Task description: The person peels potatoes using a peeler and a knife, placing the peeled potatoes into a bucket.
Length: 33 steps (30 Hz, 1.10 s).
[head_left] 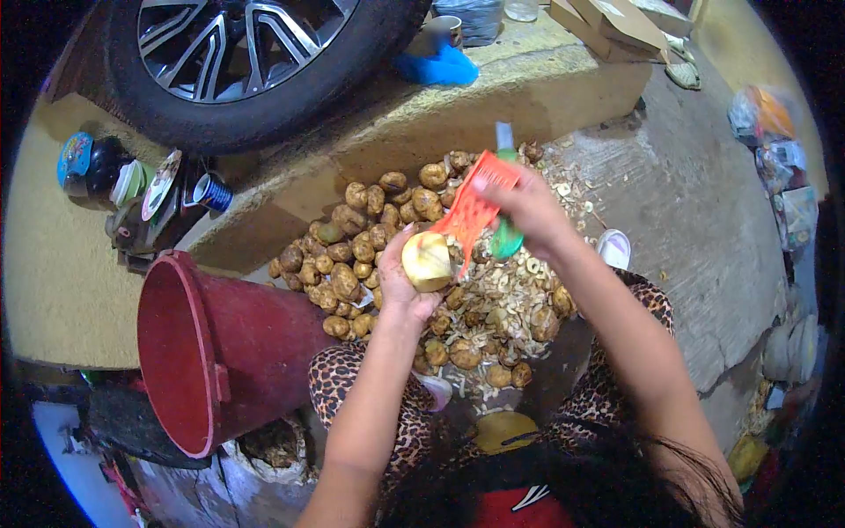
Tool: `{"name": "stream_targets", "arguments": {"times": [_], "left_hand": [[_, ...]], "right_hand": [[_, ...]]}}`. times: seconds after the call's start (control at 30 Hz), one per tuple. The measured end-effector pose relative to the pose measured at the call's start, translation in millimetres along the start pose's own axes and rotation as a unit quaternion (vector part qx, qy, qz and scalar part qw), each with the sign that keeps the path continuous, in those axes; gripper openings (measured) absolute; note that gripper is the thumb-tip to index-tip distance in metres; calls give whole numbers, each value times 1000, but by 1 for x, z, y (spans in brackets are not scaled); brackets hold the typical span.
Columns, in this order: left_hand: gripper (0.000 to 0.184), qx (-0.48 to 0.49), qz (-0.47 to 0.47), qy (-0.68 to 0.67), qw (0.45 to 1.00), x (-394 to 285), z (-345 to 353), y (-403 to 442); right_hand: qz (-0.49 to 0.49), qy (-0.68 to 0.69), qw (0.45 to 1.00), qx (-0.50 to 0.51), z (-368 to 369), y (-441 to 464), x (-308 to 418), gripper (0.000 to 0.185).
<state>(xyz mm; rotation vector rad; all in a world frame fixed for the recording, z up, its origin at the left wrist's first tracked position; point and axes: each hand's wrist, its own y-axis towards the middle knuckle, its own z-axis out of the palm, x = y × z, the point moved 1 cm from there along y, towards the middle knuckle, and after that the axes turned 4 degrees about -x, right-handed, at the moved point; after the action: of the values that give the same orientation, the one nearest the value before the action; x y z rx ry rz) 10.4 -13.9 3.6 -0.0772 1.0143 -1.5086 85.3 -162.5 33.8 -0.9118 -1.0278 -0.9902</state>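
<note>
My left hand (pixel 407 286) is closed round a peeled, pale yellow potato (pixel 427 262). My right hand (pixel 528 207), up and to the right of it, grips an orange mesh-like piece (pixel 477 198) whose lower end hangs beside the potato. A green object (pixel 506 239) shows beneath my right hand; whether the hand holds it too is unclear. Below both hands lies a pile of unpeeled brown potatoes (pixel 352 220), with pale peelings (pixel 502 304) scattered over its right part.
A large dark red bucket (pixel 255 343) lies tilted at the left. Behind the pile runs a concrete step (pixel 563 101) bearing a car wheel (pixel 238 88), a blue bag (pixel 440 67) and cardboard (pixel 620 26). Plastic bags (pixel 764 114) are at the far right.
</note>
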Motion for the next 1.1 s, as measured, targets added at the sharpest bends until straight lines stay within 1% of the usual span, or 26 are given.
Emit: {"name": "stream_targets", "arguments": {"times": [0.03, 0.07, 0.1, 0.13, 0.17, 0.27, 0.3, 0.33, 0.37, 0.43, 0.47, 0.5, 0.53, 0.57, 0.6, 0.63, 0.67, 0.7, 0.73, 0.83, 0.87, 0.97, 1.0, 1.03, 1.07, 1.1], "left_hand": [[32, -24, 1, -2, 1000, -1, 4, -4], [32, 12, -18, -5, 1000, -1, -4, -2], [32, 51, -34, -9, 998, -2, -17, 5], [32, 91, -47, -15, 995, -4, -25, 7], [32, 75, -30, 10, 997, -9, -25, 2], [30, 54, -21, -36, 998, -20, -37, 2], [29, -13, 13, -108, 994, -29, -40, 5], [28, 11, 37, -94, 995, -45, -41, -7], [32, 0, 120, -115, 986, -65, -40, -21], [38, 87, 234, -125, 960, -110, -57, -55], [45, 51, 334, -78, 938, -132, -70, -77], [45, 8, 415, -58, 908, -157, -91, -96], [40, -35, 462, -12, 886, -183, -116, -116], [38, -108, 542, 113, 826, -202, -137, -136], [44, -197, 595, 188, 756, -216, -154, -153], [50, -312, 654, 235, 648, -224, -173, -161], [59, -390, 657, 411, 498, -252, -226, -170], [62, -468, 571, 523, 426, -264, -254, -181], [65, -530, 467, 620, 342, -266, -262, -187], [66, -565, 463, 613, 302, -247, -258, -179], [61, -532, 495, 630, 273, -237, -232, -174], [47, -399, 617, 629, 254, -216, -150, -123], [42, -340, 604, 654, 304, -218, -134, -94], [39, -277, 653, 641, 294, -208, -113, -64], [37, -215, 639, 662, 327, -207, -115, -19], [37, -163, 604, 708, 327, -203, -118, 25]], "right_hand": [[-5, -41, 999, 15, 2, -3, -7, 19], [-82, -128, 987, -52, -5, 3, -14, 19], [-161, -215, 956, -117, -19, 17, -18, 19], [-240, -297, 907, -176, -32, 30, -15, 19], [-257, -260, 909, -202, -43, 40, -9, 19], [-122, -80, 976, -163, -35, 26, 8, 19], [-149, -144, 966, -153, -37, 22, 4, 19], [-155, -153, 964, -153, -39, 20, 4, 20], [-163, -161, 962, -152, -41, 19, 5, 20], [-153, -149, 966, -149, -39, 12, 20, 20], [-150, -130, 968, -153, -43, 13, 25, 20], [-146, -110, 970, -158, -49, 13, 28, 20], [-140, -92, 972, -163, -53, 13, 31, 20], [-134, -93, 971, -175, -52, 8, 36, 20], [-136, -93, 972, -167, -53, 5, 41, 20], [-141, -92, 973, -159, -54, 3, 44, 20], [-143, -91, 974, -152, -57, 2, 45, 21], [-138, -95, 973, -160, -60, 3, 43, 20], [-140, -109, 970, -164, -59, 2, 43, 20], [-138, -150, 965, -167, -57, -2, 44, 21], [-135, -180, 963, -147, -60, 0, 41, 22], [-118, -265, 952, -98, -78, 8, 32, 28], [-114, -275, 948, -112, -78, 8, 30, 29], [-112, -283, 944, -126, -76, 7, 29, 29], [-110, -293, 940, -140, -75, 8, 28, 30], [-95, -306, 933, -164, -81, 11, 25, 30]]}}
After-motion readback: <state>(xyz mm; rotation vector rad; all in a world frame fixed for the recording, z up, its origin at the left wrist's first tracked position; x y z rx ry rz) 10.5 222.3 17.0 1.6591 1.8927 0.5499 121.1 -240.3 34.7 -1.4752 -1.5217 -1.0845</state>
